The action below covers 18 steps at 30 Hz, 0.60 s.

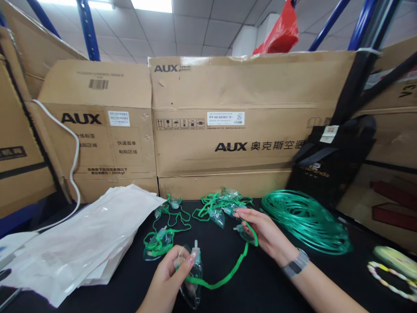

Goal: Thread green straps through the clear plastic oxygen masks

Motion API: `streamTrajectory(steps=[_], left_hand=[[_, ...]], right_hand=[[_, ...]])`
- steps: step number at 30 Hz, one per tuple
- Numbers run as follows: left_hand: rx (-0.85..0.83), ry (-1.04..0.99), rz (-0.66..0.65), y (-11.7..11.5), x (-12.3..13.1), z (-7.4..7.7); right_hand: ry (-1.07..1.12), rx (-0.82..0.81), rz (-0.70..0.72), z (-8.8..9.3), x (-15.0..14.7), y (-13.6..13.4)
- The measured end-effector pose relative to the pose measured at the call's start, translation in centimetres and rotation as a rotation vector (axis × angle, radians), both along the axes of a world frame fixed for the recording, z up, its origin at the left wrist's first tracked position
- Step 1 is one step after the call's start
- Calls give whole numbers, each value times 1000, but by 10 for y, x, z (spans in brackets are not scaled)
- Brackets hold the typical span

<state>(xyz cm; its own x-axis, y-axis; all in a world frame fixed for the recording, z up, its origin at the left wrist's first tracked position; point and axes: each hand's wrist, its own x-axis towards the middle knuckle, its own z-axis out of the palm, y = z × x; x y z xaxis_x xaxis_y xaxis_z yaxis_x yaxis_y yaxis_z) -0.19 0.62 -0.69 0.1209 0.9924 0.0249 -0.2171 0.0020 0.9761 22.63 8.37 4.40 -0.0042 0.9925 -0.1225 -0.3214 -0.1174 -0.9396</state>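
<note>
My left hand (pixel 174 271) is closed around a clear oxygen mask (pixel 194 289), its pale connector pointing up past my thumb. A green elastic strap (pixel 224 282) hangs in a curve from this mask towards my right hand (pixel 265 232). The fingers of my right hand are pinched on the strap's far part, though the fingertips partly overlap the masks behind. Just under that hand lies another clear mask (pixel 245 234). Farther back is a pile of masks with tangled green straps (pixel 216 215). More masks (pixel 159 243) lie beyond my left hand, on the black table surface (pixel 221 256).
White plastic bags (pixel 107 226) are stacked at left, near a white cable (pixel 76 156). Coiled green tubing (pixel 302 221) lies at right, before a black bag (pixel 329 169). A beaded bracelet (pixel 387 282) is at the right edge. Large cardboard boxes (pixel 195 152) wall off the back.
</note>
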Motion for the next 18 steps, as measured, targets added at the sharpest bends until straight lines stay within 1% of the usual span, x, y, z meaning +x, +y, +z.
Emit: streamTrajectory(steps=[4,7,14,18], left_hand=[[7,20,-6,0,-1,0],[13,40,-43,1,-2,0],[30,62,-103,-4,-1,5],[63,97,-113,-5,-1,7]], right_hand=[[-3,-3,-6,1,-1,0],[-1,-5,-9,2,-2,0],[10,-13,-10,0,-2,1],[18,-17,-1,1,-2,0]])
